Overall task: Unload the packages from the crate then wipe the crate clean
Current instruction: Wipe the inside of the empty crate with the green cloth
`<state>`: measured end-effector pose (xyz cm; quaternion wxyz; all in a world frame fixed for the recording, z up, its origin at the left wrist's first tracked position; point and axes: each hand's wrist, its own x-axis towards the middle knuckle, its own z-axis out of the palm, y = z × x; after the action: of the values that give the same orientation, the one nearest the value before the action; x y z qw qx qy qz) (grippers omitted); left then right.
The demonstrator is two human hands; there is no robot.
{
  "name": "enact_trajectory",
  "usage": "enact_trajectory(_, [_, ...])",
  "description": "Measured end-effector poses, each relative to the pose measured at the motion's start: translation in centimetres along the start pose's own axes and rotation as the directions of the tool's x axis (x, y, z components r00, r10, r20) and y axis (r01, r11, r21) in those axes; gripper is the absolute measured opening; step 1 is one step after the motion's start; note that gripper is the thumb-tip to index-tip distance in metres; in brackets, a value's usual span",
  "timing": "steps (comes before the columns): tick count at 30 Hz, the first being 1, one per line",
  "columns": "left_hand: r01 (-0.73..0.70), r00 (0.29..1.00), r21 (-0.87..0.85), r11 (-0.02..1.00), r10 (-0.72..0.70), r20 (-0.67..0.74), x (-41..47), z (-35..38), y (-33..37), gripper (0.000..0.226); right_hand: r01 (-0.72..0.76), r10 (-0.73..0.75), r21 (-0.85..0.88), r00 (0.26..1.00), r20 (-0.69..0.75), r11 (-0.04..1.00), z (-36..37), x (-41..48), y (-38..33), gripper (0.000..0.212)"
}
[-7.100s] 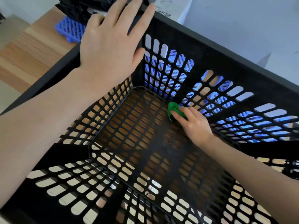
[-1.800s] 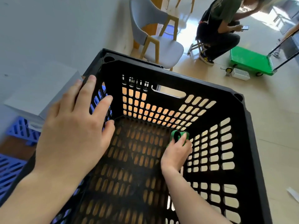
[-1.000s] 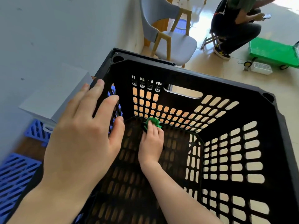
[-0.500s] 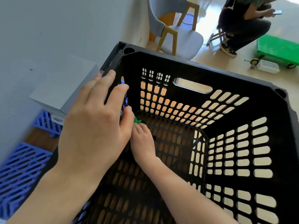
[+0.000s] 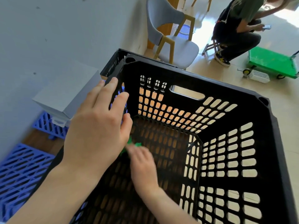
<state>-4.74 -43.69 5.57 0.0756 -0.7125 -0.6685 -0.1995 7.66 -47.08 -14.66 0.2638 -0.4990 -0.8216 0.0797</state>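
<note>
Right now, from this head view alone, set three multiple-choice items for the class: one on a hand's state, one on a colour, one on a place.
1. How is the left hand?
A. Fingers straight, resting on the left wall of the crate.
B. Clenched round a package.
C. Held clear of the crate.

2. What colour is the crate?
A. Blue.
B. White.
C. Black.

3. Where is the green cloth?
A. Hung over the crate's far rim.
B. Down inside the crate, near its left wall.
C. In the left hand.

Answers:
1 A: its fingers lie flat over the top edge of that wall.
2 C: the walls and slotted floor are black.
3 B: the cloth shows at the fingertips of the blurred right hand, low in the crate.
</note>
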Motion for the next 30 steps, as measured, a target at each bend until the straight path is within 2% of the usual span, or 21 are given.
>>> enact_trajectory(2, [0.007, 1.0, -0.011, 1.0, -0.007, 0.0, 0.0, 0.0, 0.0, 0.039, -0.231, 0.228, -0.021, 0.968, -0.103, 0.973, -1.5, 3.7, 2.2, 0.046])
enact_trajectory(4, [0.007, 1.0, -0.019, 1.0, -0.007, 0.005, 0.1, 0.0, 0.1, 0.039, -0.333, 0.326, -0.08, 0.942, -0.085, 0.94, -2.3, 6.3, 4.6, 0.046])
enact_trajectory(7, [0.015, 1.0, -0.018, 1.0, -0.015, 0.0, 0.1, 0.0, 0.2, 0.038, -0.232, 0.247, -0.206, 0.968, 0.051, 0.951, -1.5, 7.1, 7.2, 0.049])
enact_trajectory(9, [0.023, 1.0, -0.012, 1.0, -0.023, -0.007, 0.2, 0.0, 0.2, 0.038, -0.222, 0.25, -0.217, 0.962, 0.11, 0.951, -0.6, 6.1, 7.3, 0.049])
enact_trajectory(12, [0.021, 1.0, 0.004, 1.0, -0.021, -0.007, 0.3, 0.1, 0.2, 0.037, -0.271, 0.288, -0.186, 0.955, 0.068, 0.944, 0.4, 4.4, 5.8, 0.048])
enact_trajectory(15, [0.022, 1.0, 0.007, 1.0, -0.022, -0.003, 0.3, 0.2, 0.1, 0.037, -0.18, 0.19, -0.169, 0.981, 0.047, 0.969, 0.7, 0.8, 3.9, 0.051])
enact_trajectory(17, [0.024, 1.0, 0.006, 1.0, -0.024, -0.001, 0.2, 0.2, 0.1, 0.037, -0.141, 0.146, -0.147, 0.989, 0.03, 0.979, 0.9, -2.4, 2.4, 0.045])
enact_trajectory(22, [0.013, 1.0, 0.013, 1.0, -0.013, 0.016, 0.2, 0.2, 0.1, 0.038, -0.137, 0.143, -0.076, 0.987, 0.079, 0.988, 1.0, -8.0, -1.7, 0.039])
enact_trajectory(24, [0.004, 1.0, 0.012, 1.0, -0.004, 0.024, 0.1, 0.1, 0.1, 0.038, -0.16, 0.162, -0.026, 0.983, 0.082, 0.987, 0.5, -8.1, -2.4, 0.039])
enact_trajectory(26, [0.0, 1.0, 0.012, 1.0, 0.0, 0.026, 0.0, 0.1, 0.1, 0.038, -0.218, 0.218, 0.033, 0.976, 0.006, 0.975, -0.4, -6.4, -2.0, 0.042])
enact_trajectory(28, [-0.003, 1.0, 0.012, 1.0, 0.002, 0.031, -0.1, 0.0, 0.1, 0.039, -0.334, 0.341, 0.081, 0.935, -0.097, 0.939, -1.8, -3.2, -0.8, 0.047])
enact_trajectory(30, [-0.003, 0.999, 0.016, 1.0, 0.002, 0.041, -0.1, 0.0, 0.1, 0.04, -0.426, 0.433, 0.079, 0.893, -0.126, 0.901, -3.5, 0.7, 1.3, 0.045])
